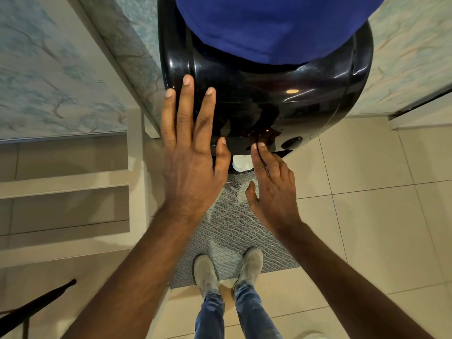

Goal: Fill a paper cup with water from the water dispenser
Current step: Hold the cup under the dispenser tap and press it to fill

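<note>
Standing on a grey mat [232, 231] in pale shoes [205, 272] and blue jeans [210, 316], a person leans over a glossy black dispenser [281, 94] that carries a blue bottle [269, 28] on top. The view looks straight down the machine's front to the tiled floor [367, 179].

The left hand [190, 155] lies flat on the dispenser's curved front, on its left side, palm down, fingers spread wide and straight, the thumb angled in toward the lower edge. It grips nothing.

The right hand [271, 189] reaches to the lower front edge of the machine. Its fingertips [259, 145], held close together, touch the dark panel just left of a round black knob [292, 142], and the thumb hangs apart below. It holds no object; whether the fingers are pressing a button cannot be told, since the panel is dark and full of reflections.

The cup [242, 163], white, sits below the front edge in the recess under the panel, between the two hands and touched by neither. Only its rim and part of its inside show, and any water in it cannot be made out.

To the left, cream steps [63, 192] run beside a marbled blue-green wall [49, 69]. A dark rod [36, 302] crosses the bottom left corner.
</note>
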`<state>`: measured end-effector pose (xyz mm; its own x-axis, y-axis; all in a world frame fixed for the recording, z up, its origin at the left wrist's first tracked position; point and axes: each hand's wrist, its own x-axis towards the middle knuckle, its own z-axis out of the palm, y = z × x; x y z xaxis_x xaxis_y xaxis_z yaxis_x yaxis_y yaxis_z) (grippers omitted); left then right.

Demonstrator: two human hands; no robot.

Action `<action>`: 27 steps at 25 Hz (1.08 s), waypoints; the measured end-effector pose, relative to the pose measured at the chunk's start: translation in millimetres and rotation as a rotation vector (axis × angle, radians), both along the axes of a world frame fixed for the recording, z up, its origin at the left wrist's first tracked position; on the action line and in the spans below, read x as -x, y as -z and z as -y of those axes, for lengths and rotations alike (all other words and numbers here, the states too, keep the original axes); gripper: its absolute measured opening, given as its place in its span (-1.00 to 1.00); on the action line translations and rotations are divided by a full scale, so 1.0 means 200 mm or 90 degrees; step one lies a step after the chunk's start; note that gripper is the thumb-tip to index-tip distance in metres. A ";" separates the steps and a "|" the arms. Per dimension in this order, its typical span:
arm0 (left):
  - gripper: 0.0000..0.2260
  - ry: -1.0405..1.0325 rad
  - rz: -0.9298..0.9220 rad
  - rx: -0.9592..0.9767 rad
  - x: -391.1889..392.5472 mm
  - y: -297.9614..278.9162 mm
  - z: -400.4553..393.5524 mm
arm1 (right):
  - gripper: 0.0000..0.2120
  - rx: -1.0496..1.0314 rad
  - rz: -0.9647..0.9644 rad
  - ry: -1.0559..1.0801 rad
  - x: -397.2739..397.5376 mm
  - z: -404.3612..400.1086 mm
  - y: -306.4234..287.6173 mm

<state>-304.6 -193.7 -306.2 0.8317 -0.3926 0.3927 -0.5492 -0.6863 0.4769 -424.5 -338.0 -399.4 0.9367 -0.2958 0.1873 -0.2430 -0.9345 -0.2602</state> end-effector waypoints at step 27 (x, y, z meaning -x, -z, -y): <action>-0.41 -0.006 -0.007 0.074 -0.16 -0.05 0.05 | -0.32 -0.208 -0.029 0.061 0.07 -0.03 0.06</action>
<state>-273.0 -203.8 -295.7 0.8394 -0.3372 0.4263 -0.5375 -0.6315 0.5589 -438.0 -332.4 -411.4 0.9067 -0.4209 0.0265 -0.3446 -0.7757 -0.5288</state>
